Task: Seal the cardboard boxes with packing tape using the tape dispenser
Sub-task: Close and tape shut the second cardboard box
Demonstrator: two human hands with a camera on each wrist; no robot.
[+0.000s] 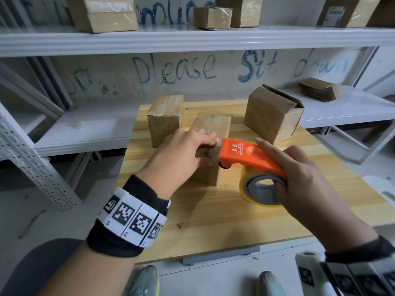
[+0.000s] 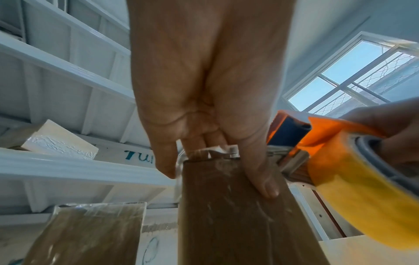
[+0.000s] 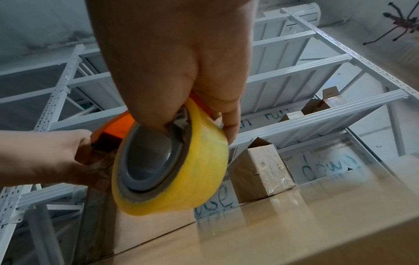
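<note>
A small cardboard box [image 1: 210, 124] stands upright in the middle of the wooden table [image 1: 213, 221], with clear tape on its top. My left hand [image 1: 205, 149] holds its near top edge, fingers over the top and thumb down the near face [image 2: 226, 224]. My right hand [image 1: 277, 165] grips an orange tape dispenser [image 1: 241, 154] carrying a yellow tape roll [image 1: 252, 193]. The dispenser's front end sits at the box's upper right edge, beside my left fingers. The right wrist view shows fingers hooked inside the roll [image 3: 199, 179].
A taped box [image 1: 165, 118] stands just left of the held one. A larger box with loose flaps [image 1: 273, 114] stands at the table's back right. White metal shelves [image 1: 192, 37] behind carry several more boxes. A white object [image 1: 382, 189] sits at the right edge.
</note>
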